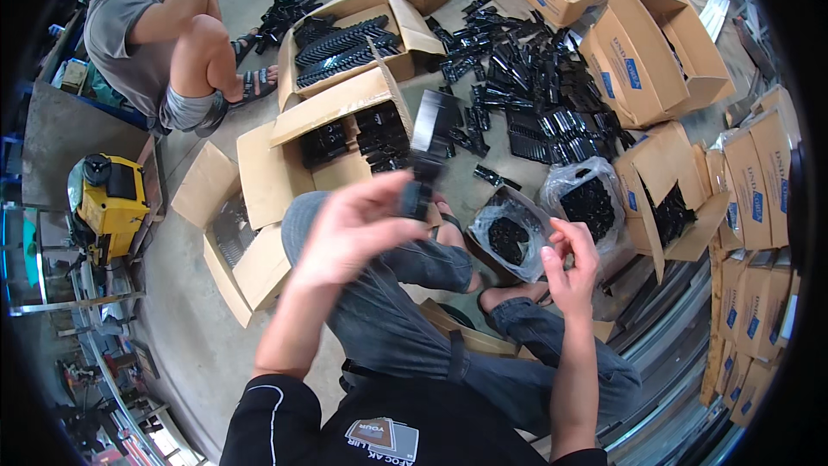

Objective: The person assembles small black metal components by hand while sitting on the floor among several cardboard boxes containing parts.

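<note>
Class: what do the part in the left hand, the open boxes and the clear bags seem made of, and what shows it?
Part: black, shiny; perhaps plastic, though blur leaves coated metal possible.
Open boxes: cardboard, matt brown, with creased, folded flaps.
Clear bags: likely thin plastic film, wrinkled, see-through, with glossy highlights.

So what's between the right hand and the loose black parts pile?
A clear plastic bag of small black pieces, seen in the head view between the right hand and the parts pile.

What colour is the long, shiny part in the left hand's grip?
Mostly black: the long, shiny part in the left hand shows best in the head view, slightly motion-blurred.
</note>
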Tool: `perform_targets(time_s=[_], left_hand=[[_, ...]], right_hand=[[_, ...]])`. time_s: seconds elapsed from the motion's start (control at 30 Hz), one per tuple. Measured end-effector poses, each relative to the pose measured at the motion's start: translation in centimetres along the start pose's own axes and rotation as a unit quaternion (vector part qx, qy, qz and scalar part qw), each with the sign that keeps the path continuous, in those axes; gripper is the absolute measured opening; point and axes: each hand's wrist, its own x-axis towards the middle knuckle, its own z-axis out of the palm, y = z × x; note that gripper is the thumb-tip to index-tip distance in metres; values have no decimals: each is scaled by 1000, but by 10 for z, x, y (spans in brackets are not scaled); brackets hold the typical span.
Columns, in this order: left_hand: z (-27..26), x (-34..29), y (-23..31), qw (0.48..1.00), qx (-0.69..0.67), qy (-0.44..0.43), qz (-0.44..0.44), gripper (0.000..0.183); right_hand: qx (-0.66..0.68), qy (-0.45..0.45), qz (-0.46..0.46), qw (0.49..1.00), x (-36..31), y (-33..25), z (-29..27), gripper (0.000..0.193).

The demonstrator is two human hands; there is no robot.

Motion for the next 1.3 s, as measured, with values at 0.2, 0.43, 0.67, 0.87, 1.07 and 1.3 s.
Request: perform_targets(time_s=[0.2, 0.43, 0.67, 0.87, 1.07, 1.3], left_hand=[[-133, -15, 59, 937, 291, 187, 48, 39], [-307, 23, -59, 925, 254, 187, -211, 35], [-331, 89, -129, 699, 654, 248, -148, 42], [-310, 106, -134, 556, 776, 275, -114, 28], [-297, 105, -166, 652, 732, 195, 8, 53], [-322, 125, -178, 484, 869, 104, -5, 59]], right_hand=[[-35, -37, 28, 998, 3, 0, 14, 22], [-73, -99, 60, 991, -4, 12, 34, 18], [-117, -115, 108, 981, -20, 27, 36, 18], [-130, -120, 106, 978, -21, 36, 42, 20], [-133, -127, 146, 972, -29, 49, 49, 18], [-172, -133, 120, 969, -30, 62, 45, 22]])
